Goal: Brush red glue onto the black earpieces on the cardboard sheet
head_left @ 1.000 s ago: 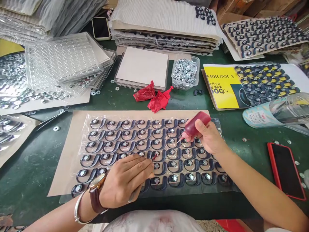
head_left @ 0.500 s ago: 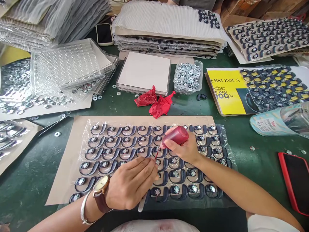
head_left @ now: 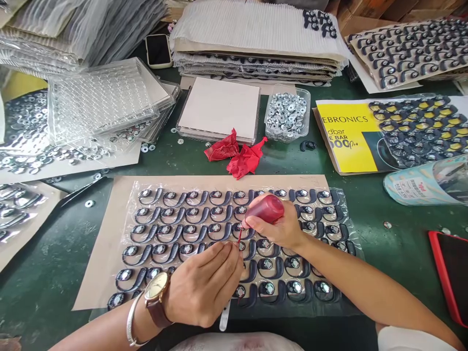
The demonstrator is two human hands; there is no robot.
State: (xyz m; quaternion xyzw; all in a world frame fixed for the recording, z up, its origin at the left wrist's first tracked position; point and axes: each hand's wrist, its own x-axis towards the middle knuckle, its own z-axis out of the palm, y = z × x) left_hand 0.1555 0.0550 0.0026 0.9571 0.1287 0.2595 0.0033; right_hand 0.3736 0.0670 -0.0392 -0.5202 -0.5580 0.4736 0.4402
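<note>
Loose rings [head_left: 66, 153]: Lots of shiny metal rings are spread on a pale sheet [head_left: 86, 166] at the far left.
Clear trays [head_left: 106, 95]: Bumpy see-through trays are piled crookedly, partly over the rings.
Brown board [head_left: 95, 273]: It is laid on the green table [head_left: 40, 297], with a thin clear sheet [head_left: 347, 212] spread on top.
Dark curly parts [head_left: 216, 212]: They are lined up in rows on the clear sheet, each with a shiny round spot.
Left hand [head_left: 204, 282]: Its fingers are pinched together over the rows, around a thin metal stick [head_left: 224, 319] whose flat end is seen below the hand. A watch [head_left: 156, 286] and a silver bangle [head_left: 132, 319] are worn above it.
Red scraps [head_left: 244, 160]: Two crumpled bits are left just behind the board.
Red bottle [head_left: 266, 209]: It is tipped over the rows, with its spout pointed at the left fingertips. Whether the stick is touched by it cannot be told.
Clear tub [head_left: 287, 138]: It is filled with metal rings.
Right hand [head_left: 288, 226]: The red bottle is gripped tightly by it.
Yellow card [head_left: 349, 156]: More dark parts are laid on its right side.
Blue-label bottle [head_left: 409, 187]: It is laid on its side.
Red-cased phone [head_left: 451, 273]: It is placed at the right edge.
</note>
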